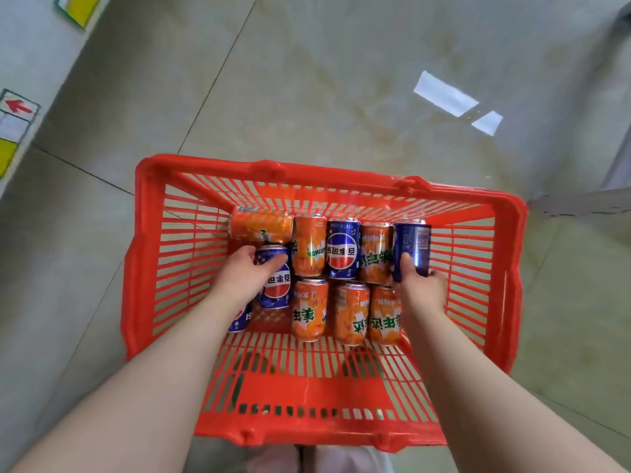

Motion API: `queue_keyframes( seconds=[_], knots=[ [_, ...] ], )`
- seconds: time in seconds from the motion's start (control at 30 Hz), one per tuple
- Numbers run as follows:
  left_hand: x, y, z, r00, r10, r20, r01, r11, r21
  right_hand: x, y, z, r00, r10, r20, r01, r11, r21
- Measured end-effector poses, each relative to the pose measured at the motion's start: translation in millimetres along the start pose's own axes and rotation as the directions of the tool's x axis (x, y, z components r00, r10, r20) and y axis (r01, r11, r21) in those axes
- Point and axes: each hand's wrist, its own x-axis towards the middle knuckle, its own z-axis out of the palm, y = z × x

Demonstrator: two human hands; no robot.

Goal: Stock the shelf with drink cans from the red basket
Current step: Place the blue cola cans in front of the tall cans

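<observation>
Red basket [218,165] sits on the tiled floor [341,80], seen straight down, with both my forearms reaching in from the near side. All cans lie on their sides on the basket bottom.

Far row: one orange can [261,227] lies crosswise at the left end. Next along come another orange can [309,247], a middle blue can [343,249], a third orange can [375,254], and the right blue can [411,247] at the end.

Near row: the left blue can [276,288], then three orange cans side by side [351,314]. One more blue can [239,317] is mostly hidden under my left forearm.

Left hand [244,271]: curled over the upper end of the left blue can, thumb laid across its side, fingers wrapped round the far edge. The can touches the orange one beside it.

Right hand [421,285]: closed round the near end of the right blue can, thumb on the left side, fingers on the right. I can't tell whether either can is lifted off the basket bottom.

Floor sticker with a red arrow [18,107] sits at the left edge of view, well apart from the basket.
</observation>
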Motion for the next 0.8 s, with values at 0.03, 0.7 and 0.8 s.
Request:
queue_keyframes(
  seconds=[0.03, 0.7, 0.8],
  knots=[
    [3.7, -0.3, 3.8, 1.000, 0.020, -0.002, -0.020, 0.996, 0.085, 5.2, 2.1, 5.2, 0.999, 0.029, -0.032, -0.029, 1.000, 0.000],
    [60.8, -18.6, 20.4, 0.998, -0.041, -0.051, 0.060, 0.882, 0.467, 14.8, 17.0, 17.8, 0.992, 0.122, -0.039, -0.117, 0.987, 0.112],
    [34.7, -4.2, 13.8, 0.998, 0.024, -0.064, 0.015, 0.835, 0.550, 0.2, 1.5, 13.5, 0.961, 0.263, 0.090, -0.278, 0.919, 0.280]
  ],
)
